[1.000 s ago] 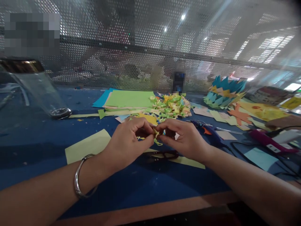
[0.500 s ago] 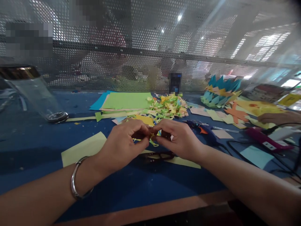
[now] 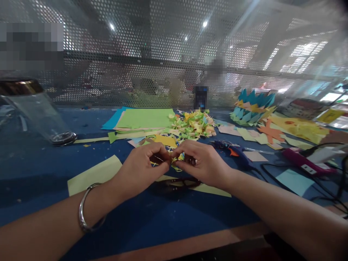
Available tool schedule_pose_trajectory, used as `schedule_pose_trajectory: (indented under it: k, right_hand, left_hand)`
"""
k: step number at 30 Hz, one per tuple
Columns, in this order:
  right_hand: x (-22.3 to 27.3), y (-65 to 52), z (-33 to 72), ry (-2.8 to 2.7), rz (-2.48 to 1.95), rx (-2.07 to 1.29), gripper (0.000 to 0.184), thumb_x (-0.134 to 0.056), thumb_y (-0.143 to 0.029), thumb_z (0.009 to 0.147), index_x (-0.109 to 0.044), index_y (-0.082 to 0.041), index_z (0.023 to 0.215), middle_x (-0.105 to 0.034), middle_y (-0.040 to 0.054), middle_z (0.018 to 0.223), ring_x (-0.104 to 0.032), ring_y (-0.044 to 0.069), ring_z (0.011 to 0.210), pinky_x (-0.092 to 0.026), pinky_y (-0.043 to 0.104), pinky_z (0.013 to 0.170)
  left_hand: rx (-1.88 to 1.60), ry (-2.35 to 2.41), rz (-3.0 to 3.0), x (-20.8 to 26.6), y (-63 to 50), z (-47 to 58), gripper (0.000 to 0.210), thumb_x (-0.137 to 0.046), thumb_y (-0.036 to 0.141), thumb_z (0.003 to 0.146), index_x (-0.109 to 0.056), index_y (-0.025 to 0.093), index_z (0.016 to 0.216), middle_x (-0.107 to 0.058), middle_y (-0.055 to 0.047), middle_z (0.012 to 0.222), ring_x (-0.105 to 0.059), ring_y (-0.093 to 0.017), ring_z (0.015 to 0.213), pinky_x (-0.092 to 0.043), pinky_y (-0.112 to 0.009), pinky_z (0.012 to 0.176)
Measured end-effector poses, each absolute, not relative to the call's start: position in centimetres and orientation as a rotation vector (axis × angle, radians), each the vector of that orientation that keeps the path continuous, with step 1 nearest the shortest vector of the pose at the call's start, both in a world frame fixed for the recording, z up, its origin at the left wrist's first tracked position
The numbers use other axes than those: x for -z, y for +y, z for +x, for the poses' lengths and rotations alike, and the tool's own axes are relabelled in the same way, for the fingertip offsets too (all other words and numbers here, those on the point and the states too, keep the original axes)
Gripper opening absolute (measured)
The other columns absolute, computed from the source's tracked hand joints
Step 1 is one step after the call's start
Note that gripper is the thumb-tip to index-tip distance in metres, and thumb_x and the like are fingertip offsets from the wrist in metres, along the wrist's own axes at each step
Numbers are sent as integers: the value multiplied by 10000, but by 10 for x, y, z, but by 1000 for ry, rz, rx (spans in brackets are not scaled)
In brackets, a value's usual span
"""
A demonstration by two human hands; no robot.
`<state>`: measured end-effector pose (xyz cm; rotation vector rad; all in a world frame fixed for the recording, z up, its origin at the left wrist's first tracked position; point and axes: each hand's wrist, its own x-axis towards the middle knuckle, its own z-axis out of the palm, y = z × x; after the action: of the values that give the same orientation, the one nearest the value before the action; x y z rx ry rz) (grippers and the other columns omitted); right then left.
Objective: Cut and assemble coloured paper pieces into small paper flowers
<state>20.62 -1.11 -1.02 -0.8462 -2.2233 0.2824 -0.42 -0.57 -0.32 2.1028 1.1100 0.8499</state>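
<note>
My left hand (image 3: 148, 161) and my right hand (image 3: 202, 161) meet at the fingertips in the middle of the head view. Both are closed in a pinch on a small yellow paper piece (image 3: 174, 159), mostly hidden by the fingers. Under the hands, dark-handled scissors (image 3: 182, 183) lie over pale yellow paper (image 3: 213, 189). Just beyond my fingers are yellow paper scraps (image 3: 165, 140) and a heap of small green, yellow and peach paper pieces (image 3: 193, 125). A pale yellow sheet (image 3: 95, 174) lies beside my left wrist.
A stack of green paper (image 3: 148, 119) lies behind. On the left stands a glass bottle (image 3: 35, 112). To the right are a blue glue gun (image 3: 241, 156), a purple power strip (image 3: 304, 163) with cables, a layered paper crown shape (image 3: 252, 110) and an orange cutout (image 3: 270, 131). Perforated metal (image 3: 163, 72) closes the back.
My hands keep their pinch at nearly the same place, the fingers shifting slightly. The view has moved a little. At the far right, another person's hand has drawn back toward the edge.
</note>
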Motion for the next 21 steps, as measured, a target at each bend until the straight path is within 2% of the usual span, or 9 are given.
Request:
schedule_pose_trajectory:
  k: [13, 21]
  right_hand:
    - [14, -11, 206, -2260, -861, -341, 37, -664, -201, 898, -678, -174, 919, -649, 8, 837, -571, 94, 699, -442, 225, 635]
    - [13, -9, 206, -2263, -857, -368, 60, -650, -217, 905, -683, -168, 917, -654, 17, 844, -574, 104, 723, -450, 252, 669]
  left_hand:
    - [-736, 1030, 2134, 5, -4, -13, 56, -586, 162, 811, -626, 201, 804, -656, 14, 788, -630, -150, 741, -493, -292, 716]
    - [-764, 1052, 2158, 3, -6, -12, 64, -586, 154, 805, -630, 201, 805, -638, 21, 783, -610, -137, 734, -480, -286, 712]
